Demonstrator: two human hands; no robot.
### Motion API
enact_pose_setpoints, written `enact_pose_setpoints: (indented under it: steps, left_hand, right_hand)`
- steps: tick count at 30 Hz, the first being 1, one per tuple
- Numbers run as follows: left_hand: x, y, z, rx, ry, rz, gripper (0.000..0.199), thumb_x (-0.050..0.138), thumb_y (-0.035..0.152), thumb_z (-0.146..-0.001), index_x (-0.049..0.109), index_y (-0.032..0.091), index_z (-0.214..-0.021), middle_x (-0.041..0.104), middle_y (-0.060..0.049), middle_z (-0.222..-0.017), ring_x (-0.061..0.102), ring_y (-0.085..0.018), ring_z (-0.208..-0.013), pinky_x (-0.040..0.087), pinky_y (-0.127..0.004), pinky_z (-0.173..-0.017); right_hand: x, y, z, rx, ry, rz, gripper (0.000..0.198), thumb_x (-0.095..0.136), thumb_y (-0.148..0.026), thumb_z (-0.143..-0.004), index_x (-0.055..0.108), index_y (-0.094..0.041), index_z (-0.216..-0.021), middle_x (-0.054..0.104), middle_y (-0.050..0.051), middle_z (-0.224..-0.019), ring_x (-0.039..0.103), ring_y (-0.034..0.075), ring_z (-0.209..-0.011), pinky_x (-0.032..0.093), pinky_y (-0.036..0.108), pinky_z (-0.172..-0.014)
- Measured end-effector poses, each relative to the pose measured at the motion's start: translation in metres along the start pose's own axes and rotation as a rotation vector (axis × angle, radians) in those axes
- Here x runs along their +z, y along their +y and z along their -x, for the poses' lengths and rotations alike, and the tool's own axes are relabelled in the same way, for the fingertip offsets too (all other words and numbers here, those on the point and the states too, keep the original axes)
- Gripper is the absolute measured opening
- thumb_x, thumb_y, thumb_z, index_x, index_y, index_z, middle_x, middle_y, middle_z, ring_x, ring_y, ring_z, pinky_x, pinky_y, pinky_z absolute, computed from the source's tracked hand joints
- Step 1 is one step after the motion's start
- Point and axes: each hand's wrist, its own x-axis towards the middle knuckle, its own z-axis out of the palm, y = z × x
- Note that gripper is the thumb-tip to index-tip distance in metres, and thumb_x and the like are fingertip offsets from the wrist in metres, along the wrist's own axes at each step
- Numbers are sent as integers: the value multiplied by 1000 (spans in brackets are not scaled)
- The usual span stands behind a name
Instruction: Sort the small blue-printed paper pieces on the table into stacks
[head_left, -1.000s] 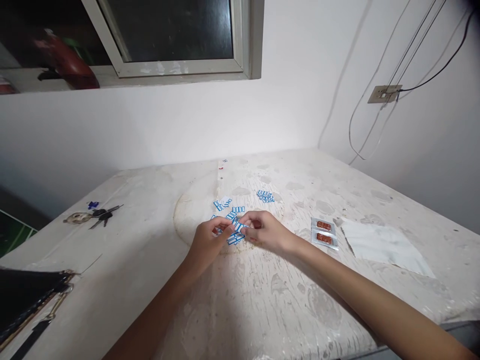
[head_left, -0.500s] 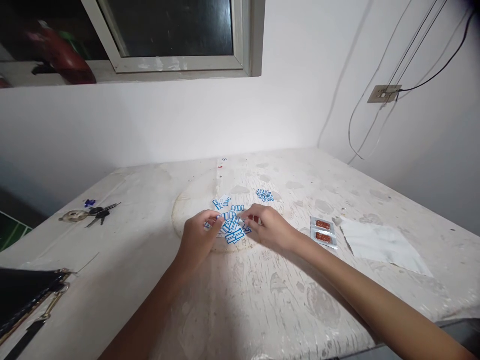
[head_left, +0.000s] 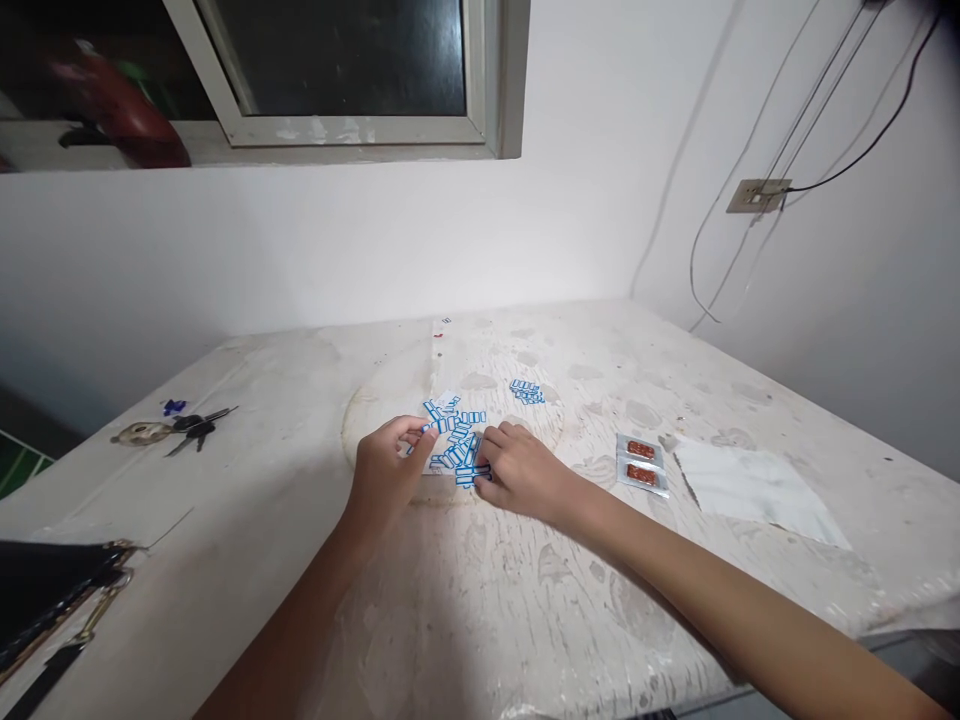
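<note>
A loose pile of small white paper pieces with blue outlines [head_left: 457, 450] lies between my hands on the table. My left hand [head_left: 390, 455] pinches one blue-outlined paper piece [head_left: 441, 426] between thumb and finger at the pile's left side. At the right side, my right hand [head_left: 521, 465] rests with its fingers curled down against the pieces; what is under its fingertips is hidden. Apart from the pile, a smaller stack of blue-outlined paper pieces [head_left: 527, 391] sits farther back, beyond my right hand.
Right of my right hand lie a blister-like pack with two reddish-brown pieces [head_left: 642, 464] and a white cloth [head_left: 757, 495]. Keys [head_left: 196, 428] lie at the left, with a black zipped pouch [head_left: 52, 590] nearer. The white table [head_left: 555, 600] meets the wall at the back.
My right hand has come down and its fingers have curled onto the near right side of the pile. My left hand keeps its pinch, and the pieces between the hands have shifted.
</note>
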Motion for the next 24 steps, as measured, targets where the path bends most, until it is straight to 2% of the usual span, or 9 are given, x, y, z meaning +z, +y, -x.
enact_pose_setpoints:
  steps: [3, 8, 17, 24]
  left_hand:
    - [0, 1, 0, 3, 3, -13, 29, 52, 40, -72, 66, 16, -80, 64, -1, -69, 55, -14, -65, 42, -23, -60]
    - [3, -1, -1, 9, -14, -21, 29, 53, 42, -72, 65, 17, -80, 64, 0, -69, 55, -15, -65, 42, -24, -62]
    - [11, -7, -2, 31, -57, -29, 29, 51, 42, -73, 65, 17, -79, 65, 0, -72, 54, -14, -64, 42, -22, -59]
    - [10, -9, -3, 14, -40, -45, 29, 53, 42, -71, 65, 16, -80, 64, 0, -68, 54, -14, -62, 42, -23, -58]
  right_hand:
    - [-1, 0, 1, -9, 13, 90, 28, 47, -36, -81, 59, -11, -83, 55, 10, -86, 45, 22, -85, 34, 35, -79]
    - [-5, 0, 1, -3, -16, 87, 41, 50, -49, -77, 59, -10, -85, 56, 10, -85, 48, 22, -82, 35, 35, -78]
    - [-16, 0, 2, 30, -96, 23, 38, 59, -45, -73, 60, -10, -86, 57, 11, -86, 51, 22, -83, 36, 33, -76]
    - [-15, 4, 2, -28, -89, 42, 22, 47, -28, -83, 60, -11, -83, 57, 11, -85, 51, 19, -80, 34, 31, -74]
